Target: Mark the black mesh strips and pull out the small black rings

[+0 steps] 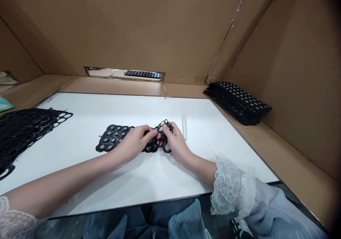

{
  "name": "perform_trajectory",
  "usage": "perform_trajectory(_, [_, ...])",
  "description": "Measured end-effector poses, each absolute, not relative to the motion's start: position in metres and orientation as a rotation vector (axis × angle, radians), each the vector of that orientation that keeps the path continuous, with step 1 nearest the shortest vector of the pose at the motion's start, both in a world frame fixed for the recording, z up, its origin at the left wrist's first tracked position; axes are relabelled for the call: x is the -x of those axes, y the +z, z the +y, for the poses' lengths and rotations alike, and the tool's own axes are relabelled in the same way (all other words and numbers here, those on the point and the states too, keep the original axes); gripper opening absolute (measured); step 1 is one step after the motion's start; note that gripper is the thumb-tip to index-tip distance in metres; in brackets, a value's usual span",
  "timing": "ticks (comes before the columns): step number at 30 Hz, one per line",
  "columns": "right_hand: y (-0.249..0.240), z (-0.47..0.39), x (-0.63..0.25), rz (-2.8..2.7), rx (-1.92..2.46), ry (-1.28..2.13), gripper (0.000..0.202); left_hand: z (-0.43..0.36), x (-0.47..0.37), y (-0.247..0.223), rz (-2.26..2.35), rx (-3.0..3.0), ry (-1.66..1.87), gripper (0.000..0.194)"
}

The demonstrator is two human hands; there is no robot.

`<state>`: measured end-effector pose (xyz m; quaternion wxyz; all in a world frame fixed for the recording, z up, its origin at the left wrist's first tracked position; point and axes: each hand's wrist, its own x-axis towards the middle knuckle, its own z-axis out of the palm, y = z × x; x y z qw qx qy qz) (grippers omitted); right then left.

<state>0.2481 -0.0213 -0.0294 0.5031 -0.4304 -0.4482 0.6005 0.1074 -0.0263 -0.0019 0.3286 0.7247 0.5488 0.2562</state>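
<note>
A black sheet of joined rings (113, 138) lies on the white board (106, 182), its left part flat. Its right end is raised a little between my two hands. My left hand (138, 137) is closed, thumb and forefinger pinching the sheet near its right part. With closed fingers, my right hand (174, 139) grips the ringed end, where single loops stick up past the thumb. The fingertips of both hands are partly hidden behind the rings. Just right of my right hand lies a thin whitish stick (184, 127), touching nothing.
A heap of black ring netting (23, 132) covers the board's left side. A stack of black perforated sheets (239, 102) rests on the cardboard ledge at right. Cardboard walls (133, 25) enclose the board; a slot shows another perforated strip (143, 74).
</note>
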Motion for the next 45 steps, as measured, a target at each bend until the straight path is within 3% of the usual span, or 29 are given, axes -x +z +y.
perform_trajectory(16, [-0.027, -0.029, -0.240, -0.903, 1.081, 1.473, 0.028, -0.048, -0.129, -0.016, 1.519, -2.092, 0.785, 0.021])
perform_trajectory(22, [-0.026, -0.023, -0.249, -0.902, 1.129, 1.502, 0.019, -0.023, -0.105, -0.002, 1.585, -2.118, 0.867, 0.022])
perform_trajectory(26, [-0.026, -0.019, -0.257, -0.941, 1.171, 1.452, 0.027, 0.001, -0.078, 0.009, 1.746, -1.992, 1.072, 0.029])
perform_trajectory(30, [-0.023, -0.018, -0.255, -1.082, 1.071, 1.493, 0.031, -0.006, -0.089, 0.007, 1.605, -2.085, 0.925, 0.028])
perform_trajectory(45, [-0.019, -0.025, -0.241, -0.969, 0.883, 1.723, 0.013, -0.012, -0.123, -0.019, 1.502, -1.797, 1.001, 0.031])
